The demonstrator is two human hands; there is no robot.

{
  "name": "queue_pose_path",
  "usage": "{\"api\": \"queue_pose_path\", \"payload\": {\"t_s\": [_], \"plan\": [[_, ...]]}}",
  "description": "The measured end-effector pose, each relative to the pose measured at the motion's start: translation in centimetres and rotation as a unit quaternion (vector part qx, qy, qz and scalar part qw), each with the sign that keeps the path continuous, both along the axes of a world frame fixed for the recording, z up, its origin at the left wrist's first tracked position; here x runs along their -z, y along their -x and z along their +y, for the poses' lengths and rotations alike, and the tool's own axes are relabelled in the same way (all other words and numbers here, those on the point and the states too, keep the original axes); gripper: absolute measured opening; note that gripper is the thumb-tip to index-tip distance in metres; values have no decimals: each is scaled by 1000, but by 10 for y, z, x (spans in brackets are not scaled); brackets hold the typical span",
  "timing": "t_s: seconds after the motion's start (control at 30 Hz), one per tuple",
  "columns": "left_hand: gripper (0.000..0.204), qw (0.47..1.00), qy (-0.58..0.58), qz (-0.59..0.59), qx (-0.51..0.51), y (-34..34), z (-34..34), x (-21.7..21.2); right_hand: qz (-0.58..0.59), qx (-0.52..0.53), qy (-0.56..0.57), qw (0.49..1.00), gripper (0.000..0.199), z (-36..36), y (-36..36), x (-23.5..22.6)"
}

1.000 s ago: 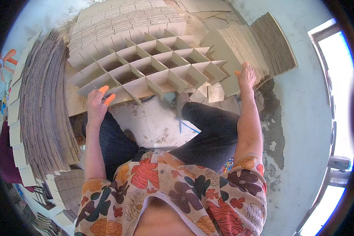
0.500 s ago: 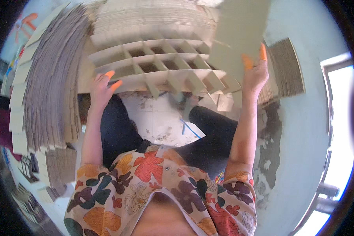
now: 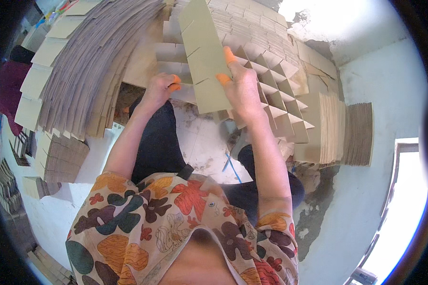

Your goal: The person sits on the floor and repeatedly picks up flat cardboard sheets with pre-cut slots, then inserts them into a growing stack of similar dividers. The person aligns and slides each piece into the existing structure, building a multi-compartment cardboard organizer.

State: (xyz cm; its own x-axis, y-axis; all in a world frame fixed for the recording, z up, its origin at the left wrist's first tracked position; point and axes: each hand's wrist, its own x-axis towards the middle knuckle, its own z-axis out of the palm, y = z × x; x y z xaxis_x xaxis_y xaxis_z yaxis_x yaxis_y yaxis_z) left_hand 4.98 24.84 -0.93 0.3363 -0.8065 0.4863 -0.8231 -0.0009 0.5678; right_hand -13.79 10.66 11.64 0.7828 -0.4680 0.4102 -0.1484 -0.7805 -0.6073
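Observation:
My right hand (image 3: 243, 90), with orange covers on its fingertips, grips a slotted cardboard divider strip (image 3: 202, 61). The strip stands tilted over a cardboard divider grid (image 3: 280, 97), whose crossed pieces form open cells on the right. Left of the held strip, several long cardboard strips (image 3: 172, 68) of the grid have no cross pieces visible. My left hand (image 3: 159, 90) is closed in a pinch at the left end of the nearest long strip (image 3: 184, 93), also with orange fingertip covers. The held strip hides part of the grid behind it.
A long fanned row of cardboard pieces (image 3: 88, 61) lies at left. More stacked cardboard (image 3: 335, 128) is against the wall at right, and layered strips (image 3: 245, 23) lie behind the grid. Blue straps (image 3: 233, 168) lie on the floor between my legs.
My right hand has brought the divider strip leftward over the grid's left part. My left hand has closed from spread fingers into a pinch. The whole view has turned.

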Motion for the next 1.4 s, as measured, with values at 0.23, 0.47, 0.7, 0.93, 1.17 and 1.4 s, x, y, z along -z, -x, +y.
{"api": "queue_pose_path", "payload": {"t_s": [0.23, 0.47, 0.7, 0.93, 1.17, 1.4], "plan": [[13, 1000, -13, -4, -19, 2, -5, 0, 76, 17, 6, 997, 50, 7, -29, 11], [14, 1000, -17, 0, -21, -2, -4, 3, 83, -16, 42, 996, 13, 14, -47, 21], [16, 1000, -9, -2, -26, -1, -6, 2, 155, -51, 48, 985, 23, 10, -66, 39], [13, 998, -18, -30, -48, -2, -11, 5, 268, -88, 59, 958, 26, 8, -70, 74], [15, 999, -24, -26, -38, -3, -11, -1, 410, -142, 121, 893, 34, 23, -76, 57], [49, 994, -18, -104, -19, 9, -1, -17, 58, 92, 95, 989, 38, -33, -32, 70]]}}
